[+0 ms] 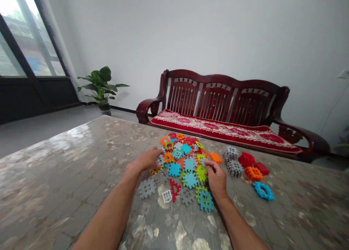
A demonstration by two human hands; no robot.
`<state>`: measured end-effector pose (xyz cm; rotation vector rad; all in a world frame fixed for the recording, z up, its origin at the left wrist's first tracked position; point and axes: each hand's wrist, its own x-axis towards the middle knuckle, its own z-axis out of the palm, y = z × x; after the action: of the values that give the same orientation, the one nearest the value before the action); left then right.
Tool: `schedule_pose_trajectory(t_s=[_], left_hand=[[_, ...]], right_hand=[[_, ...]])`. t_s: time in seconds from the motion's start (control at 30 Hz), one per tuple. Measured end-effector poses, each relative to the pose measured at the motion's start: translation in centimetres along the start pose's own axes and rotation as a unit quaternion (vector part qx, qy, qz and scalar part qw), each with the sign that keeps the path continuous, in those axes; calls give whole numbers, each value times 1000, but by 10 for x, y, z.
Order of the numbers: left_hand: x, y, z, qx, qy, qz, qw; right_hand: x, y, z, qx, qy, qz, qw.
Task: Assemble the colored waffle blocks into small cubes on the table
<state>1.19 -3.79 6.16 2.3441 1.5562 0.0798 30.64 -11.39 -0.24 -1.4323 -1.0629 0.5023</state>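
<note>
A loose pile of plastic interlocking tiles spreads over the table in front of me: a light-blue tile [190,179], a bright blue tile [174,169], a lime-green tile [201,173] and several others. My left hand [149,159] reaches to the pile's left edge, thumb and fingers apart around a grey tile [160,160]; a firm grip does not show. On the right side of the pile, my right hand [217,177] has its fingers curled in a pinch at a small grey tile [203,162]. The right fingertips are partly hidden.
Sorted stacks stand to the right: grey tiles [235,168], red tiles [247,159], orange tiles [254,173] and blue ring-shaped tiles [263,190]. A white window-like piece [167,196] lies near me. Beyond the patterned table [81,177] are a wooden bench [212,97] and a potted plant [100,84].
</note>
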Motion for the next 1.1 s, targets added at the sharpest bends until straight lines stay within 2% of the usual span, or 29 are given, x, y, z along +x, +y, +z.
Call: schedule_pose_trajectory(t_s=[0.37,0.63,0.77,0.83,0.93,1.03,1.1], left_hand=[[9,-23,4,-105,104,30,989],[24,-20,13,-185,247,56,950],[19,-13,0,-183,308,84,930],[13,-7,-9,-166,272,98,943],[4,5,-15,-105,146,103,978],[0,18,-9,-16,22,65,998],[-1,26,-2,36,-23,28,999]], right_hand=[[1,2,0,5,-2,5,1000],[1,-1,0,2,-2,5,1000],[1,1,0,0,1,5,1000],[1,2,0,2,2,3,1000],[1,4,0,3,1,2,1000],[2,4,0,3,2,5,1000],[2,5,1,9,6,7,1000]])
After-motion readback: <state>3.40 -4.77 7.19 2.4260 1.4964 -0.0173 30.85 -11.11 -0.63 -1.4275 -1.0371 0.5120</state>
